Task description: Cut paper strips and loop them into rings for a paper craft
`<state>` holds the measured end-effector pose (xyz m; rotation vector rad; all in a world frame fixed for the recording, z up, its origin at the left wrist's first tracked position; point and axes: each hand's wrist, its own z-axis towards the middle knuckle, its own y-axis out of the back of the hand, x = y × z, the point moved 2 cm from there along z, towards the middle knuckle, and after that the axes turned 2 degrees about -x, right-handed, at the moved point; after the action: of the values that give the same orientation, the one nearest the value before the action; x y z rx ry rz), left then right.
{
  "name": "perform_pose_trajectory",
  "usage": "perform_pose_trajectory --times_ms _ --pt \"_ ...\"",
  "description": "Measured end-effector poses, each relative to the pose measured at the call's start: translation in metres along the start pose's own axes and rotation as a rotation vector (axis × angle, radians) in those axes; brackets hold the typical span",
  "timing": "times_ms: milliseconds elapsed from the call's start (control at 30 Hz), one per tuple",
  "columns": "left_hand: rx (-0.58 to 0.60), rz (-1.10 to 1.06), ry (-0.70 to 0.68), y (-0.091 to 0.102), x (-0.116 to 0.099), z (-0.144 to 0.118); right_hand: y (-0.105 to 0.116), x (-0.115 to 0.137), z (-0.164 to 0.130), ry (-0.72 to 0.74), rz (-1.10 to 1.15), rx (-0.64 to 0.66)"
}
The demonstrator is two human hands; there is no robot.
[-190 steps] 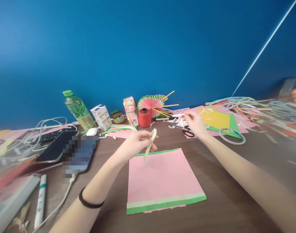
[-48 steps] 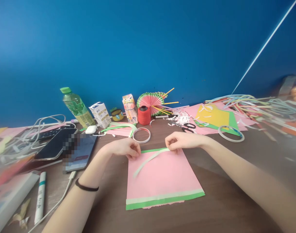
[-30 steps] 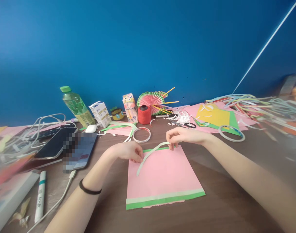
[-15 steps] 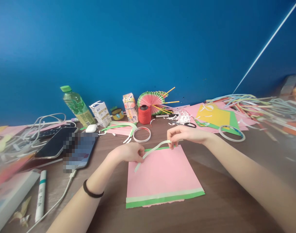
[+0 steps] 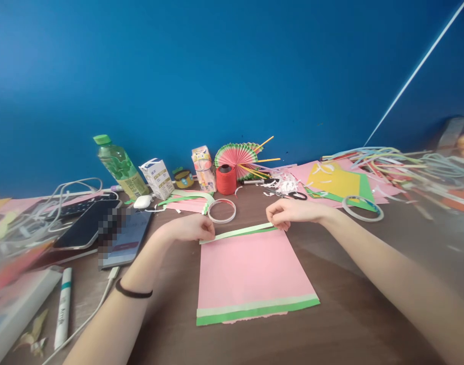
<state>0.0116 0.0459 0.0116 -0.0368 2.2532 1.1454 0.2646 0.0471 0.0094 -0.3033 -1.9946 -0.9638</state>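
A pale green paper strip [image 5: 242, 231] is stretched almost straight along the far edge of a pink sheet of paper [image 5: 250, 268]. Pinching its left part is my left hand [image 5: 192, 228], at the sheet's far left corner. My right hand [image 5: 287, 213] has its fingers closed on the strip's other end, at the far right corner. Darker green shows just under the strip at that edge. Along the near edge of the sheet run a pale green band and a bright green band [image 5: 262, 310]. Whether the strip touches the sheet all along, I cannot tell.
Just beyond the sheet lies a tape roll [image 5: 222, 211]; a red thread spool [image 5: 227, 180] and a folded paper fan [image 5: 237, 154] stand behind. Scissors [image 5: 293, 194] and another tape roll [image 5: 363, 209] are to the right. Phones [image 5: 89, 223], a marker [image 5: 64, 308] and a bottle [image 5: 120, 167] occupy the left.
My left hand has moved away and to the left, carrying its end of the strip to the far corner. The curved, slanting strip is now nearly straight. My right hand has shifted slightly.
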Motion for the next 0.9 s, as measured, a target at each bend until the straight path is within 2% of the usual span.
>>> perform_pose_trajectory --times_ms 233,367,500,633,900 --pt "-0.056 -0.011 0.033 0.001 0.008 0.003 -0.002 -0.001 0.001 -0.007 -0.016 0.074" --pt "-0.048 -0.012 0.047 0.001 0.006 0.002 -0.002 -0.004 0.004 0.011 0.030 0.009" --pt "-0.045 0.003 0.049 0.001 0.006 0.003 -0.005 -0.007 0.009 -0.030 -0.023 -0.050" --pt "-0.053 0.052 0.085 -0.001 0.006 0.004 -0.012 -0.010 0.014 -0.082 -0.066 -0.049" --pt "-0.060 0.130 0.134 -0.003 0.004 0.005 -0.019 -0.021 0.022 -0.136 -0.006 -0.027"
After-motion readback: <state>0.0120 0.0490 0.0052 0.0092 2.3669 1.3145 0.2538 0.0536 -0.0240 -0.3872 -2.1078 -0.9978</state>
